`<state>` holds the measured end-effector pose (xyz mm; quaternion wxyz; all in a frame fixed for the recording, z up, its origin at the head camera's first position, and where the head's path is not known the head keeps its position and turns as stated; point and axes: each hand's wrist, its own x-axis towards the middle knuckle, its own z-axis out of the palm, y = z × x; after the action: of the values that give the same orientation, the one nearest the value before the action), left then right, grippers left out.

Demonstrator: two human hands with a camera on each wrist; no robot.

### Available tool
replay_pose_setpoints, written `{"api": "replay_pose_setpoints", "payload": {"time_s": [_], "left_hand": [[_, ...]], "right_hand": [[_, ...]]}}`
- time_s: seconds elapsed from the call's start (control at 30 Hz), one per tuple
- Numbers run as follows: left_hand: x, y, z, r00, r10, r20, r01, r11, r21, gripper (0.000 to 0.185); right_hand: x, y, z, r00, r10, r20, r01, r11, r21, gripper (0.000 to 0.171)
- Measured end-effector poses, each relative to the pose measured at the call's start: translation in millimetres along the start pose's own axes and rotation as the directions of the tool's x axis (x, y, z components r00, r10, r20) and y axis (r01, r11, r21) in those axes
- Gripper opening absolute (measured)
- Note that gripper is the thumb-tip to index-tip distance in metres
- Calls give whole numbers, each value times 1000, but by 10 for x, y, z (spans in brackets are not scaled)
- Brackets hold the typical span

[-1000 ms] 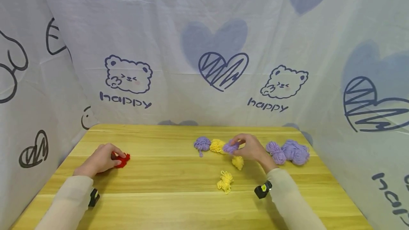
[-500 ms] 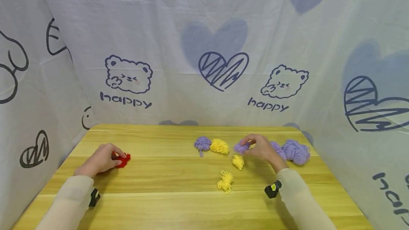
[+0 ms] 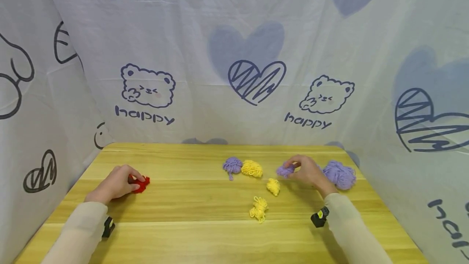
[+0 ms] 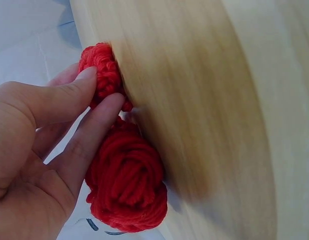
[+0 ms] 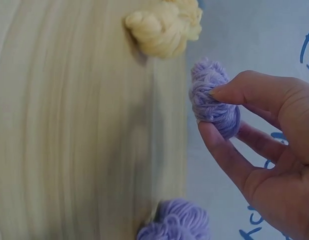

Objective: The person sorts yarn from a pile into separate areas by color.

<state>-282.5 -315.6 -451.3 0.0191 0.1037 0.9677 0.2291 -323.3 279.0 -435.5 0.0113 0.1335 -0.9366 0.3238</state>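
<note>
Pinching a soft, light purple yarn ball (image 3: pixel 285 170) in our right hand (image 3: pixel 307 171), our left hand (image 3: pixel 114 183) grips red yarn (image 3: pixel 141 183) at nine o'clock.

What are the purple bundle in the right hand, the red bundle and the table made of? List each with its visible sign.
Purple bundle: looks like soft matte yarn, wound in visible twisted strands, likely wool or acrylic.
Red bundle: the same sort of yarn, thick fuzzy strands coiled together.
Table: appears to be light wood or wood-look laminate, with long grain streaks and a smooth, faintly glossy top.
</note>
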Motion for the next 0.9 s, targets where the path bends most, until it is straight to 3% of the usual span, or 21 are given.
{"api": "replay_pose_setpoints", "payload": {"time_s": [0.57, 0.9], "left_hand": [[-11, 4, 4, 1000, 18, -9, -18, 1000, -6, 17], [-2, -17, 3, 1000, 20, -5, -20, 1000, -2, 16]], "right_hand": [[-49, 240, -67, 997, -78, 10, 78, 993, -85, 29], [-72, 292, -79, 998, -60, 30, 64, 988, -143, 31]]}}
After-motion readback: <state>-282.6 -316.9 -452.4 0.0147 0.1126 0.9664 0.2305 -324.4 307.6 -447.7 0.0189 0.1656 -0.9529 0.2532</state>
